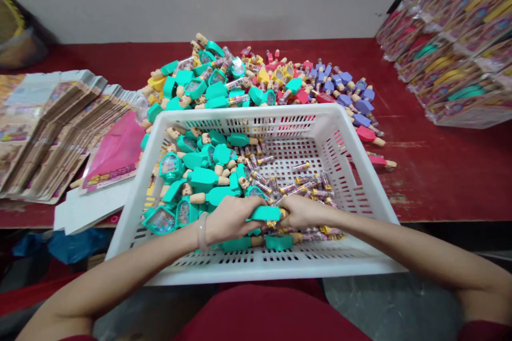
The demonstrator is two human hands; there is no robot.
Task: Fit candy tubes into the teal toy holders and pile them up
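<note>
Left hand point(230, 217) curled closely about a smooth, blocky turquoise plastic piece point(264, 213), held low over a white slotted plastic basket point(276, 268); right hand point(300, 212) closed in a pinch at its yellow end. Step in hand looks like two-handed work on that end (fitting or freeing, cannot tell). Next move seems to call for firm opposed grips, kept in line. Basket left: glossy turquoise plastic pieces with rounded tan ends point(202, 177); right: slim clear yellow-capped tubes point(304, 189).
</note>
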